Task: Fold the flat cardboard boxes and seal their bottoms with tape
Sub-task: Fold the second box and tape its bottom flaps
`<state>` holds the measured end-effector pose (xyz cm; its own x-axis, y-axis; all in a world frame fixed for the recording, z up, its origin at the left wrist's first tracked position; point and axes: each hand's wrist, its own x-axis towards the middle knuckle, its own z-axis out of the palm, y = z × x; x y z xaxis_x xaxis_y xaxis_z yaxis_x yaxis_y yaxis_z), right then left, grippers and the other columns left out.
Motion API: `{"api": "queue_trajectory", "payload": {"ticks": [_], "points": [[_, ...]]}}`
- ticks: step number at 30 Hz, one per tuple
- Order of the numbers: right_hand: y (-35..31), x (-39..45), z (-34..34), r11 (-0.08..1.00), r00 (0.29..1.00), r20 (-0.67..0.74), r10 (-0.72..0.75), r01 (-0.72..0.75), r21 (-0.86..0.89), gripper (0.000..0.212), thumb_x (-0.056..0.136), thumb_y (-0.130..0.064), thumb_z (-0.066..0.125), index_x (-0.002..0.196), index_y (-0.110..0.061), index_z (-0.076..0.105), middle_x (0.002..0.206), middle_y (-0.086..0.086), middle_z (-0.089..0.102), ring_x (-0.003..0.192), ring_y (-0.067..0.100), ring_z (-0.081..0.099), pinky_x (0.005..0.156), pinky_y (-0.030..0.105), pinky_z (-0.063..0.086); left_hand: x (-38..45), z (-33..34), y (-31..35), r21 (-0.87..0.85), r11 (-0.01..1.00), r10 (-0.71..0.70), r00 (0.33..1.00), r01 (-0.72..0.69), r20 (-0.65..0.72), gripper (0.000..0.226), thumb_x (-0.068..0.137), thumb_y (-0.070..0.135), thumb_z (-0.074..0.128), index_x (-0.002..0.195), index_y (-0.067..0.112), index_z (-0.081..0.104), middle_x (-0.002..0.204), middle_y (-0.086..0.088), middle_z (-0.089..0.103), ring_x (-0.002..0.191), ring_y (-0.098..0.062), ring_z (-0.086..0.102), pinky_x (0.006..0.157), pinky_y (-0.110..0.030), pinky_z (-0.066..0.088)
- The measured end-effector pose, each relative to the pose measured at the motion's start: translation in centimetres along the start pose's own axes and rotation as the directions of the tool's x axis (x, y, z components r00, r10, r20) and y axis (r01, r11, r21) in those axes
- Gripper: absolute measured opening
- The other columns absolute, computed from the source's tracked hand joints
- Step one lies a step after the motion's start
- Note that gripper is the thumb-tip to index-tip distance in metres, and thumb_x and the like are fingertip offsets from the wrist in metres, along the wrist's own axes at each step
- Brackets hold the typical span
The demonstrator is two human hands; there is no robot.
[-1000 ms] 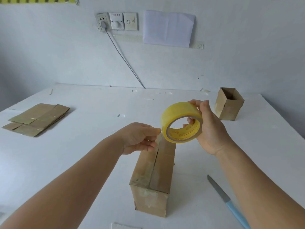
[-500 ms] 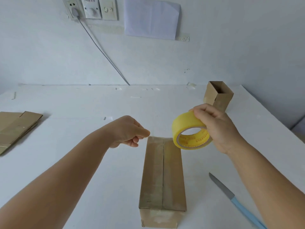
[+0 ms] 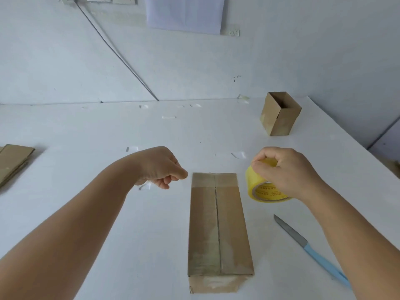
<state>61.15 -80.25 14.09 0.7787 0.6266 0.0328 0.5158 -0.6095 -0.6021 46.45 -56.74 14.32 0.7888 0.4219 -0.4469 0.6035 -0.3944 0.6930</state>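
Observation:
A folded cardboard box stands in front of me on the white table, closed flaps up, with a seam down the middle and a clear tape strip across its far end. My right hand grips a yellow tape roll just right of the box's far end, low over the table. My left hand hovers left of that far end, its fingers pinched shut. I see no tape strip between hand and roll.
A blue-handled knife lies right of the box, under my right forearm. An upright open box stands at the back right. Flat cardboard lies at the left edge. Small tape scraps dot the table.
My right hand has lowered the tape roll from above the box to beside its far right corner. My left hand has pulled away from the roll and closed into a pinch.

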Motion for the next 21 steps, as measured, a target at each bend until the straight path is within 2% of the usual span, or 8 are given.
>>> {"api": "queue_trajectory", "payload": {"ticks": [7, 16, 21], "points": [[0.1, 0.0, 0.9, 0.999, 0.998, 0.062, 0.002, -0.004, 0.032, 0.009, 0.083, -0.038, 0.059, 0.078, -0.034, 0.064, 0.077, -0.002, 0.066, 0.073, 0.016, 0.058, 0.068, 0.03, 0.046, 0.5, -0.2, -1.0, -0.021, 0.999, -0.034, 0.999, 0.035, 0.041, 0.026, 0.08, 0.007, 0.067, 0.056, 0.009, 0.058, 0.051, 0.001, 0.052, 0.05, -0.01, 0.05, 0.06, -0.025, 0.052], [0.6, 0.2, 1.8, 0.998, 0.996, 0.085, 0.029, -0.034, 0.057, 0.009, 0.085, -0.038, 0.058, 0.081, -0.034, 0.064, 0.075, -0.005, 0.061, 0.066, 0.012, 0.052, 0.059, 0.026, 0.038, 1.6, -0.5, -1.4, -0.019, 0.999, -0.033, 0.998, 0.034, 0.061, 0.026, 0.08, 0.008, 0.068, 0.055, 0.011, 0.059, 0.05, 0.003, 0.053, 0.051, -0.01, 0.05, 0.068, -0.028, 0.056], [1.2, 0.2, 2.5, 0.996, 0.995, 0.094, 0.043, -0.05, 0.077, 0.01, 0.086, -0.039, 0.058, 0.083, -0.032, 0.064, 0.078, -0.002, 0.064, 0.065, 0.013, 0.053, 0.06, 0.026, 0.042, 2.3, 0.0, -2.1, -0.02, 0.999, -0.033, 0.995, 0.035, 0.089, 0.025, 0.081, 0.009, 0.066, 0.057, 0.011, 0.06, 0.054, 0.002, 0.052, 0.054, -0.011, 0.05, 0.069, -0.027, 0.056]]}}
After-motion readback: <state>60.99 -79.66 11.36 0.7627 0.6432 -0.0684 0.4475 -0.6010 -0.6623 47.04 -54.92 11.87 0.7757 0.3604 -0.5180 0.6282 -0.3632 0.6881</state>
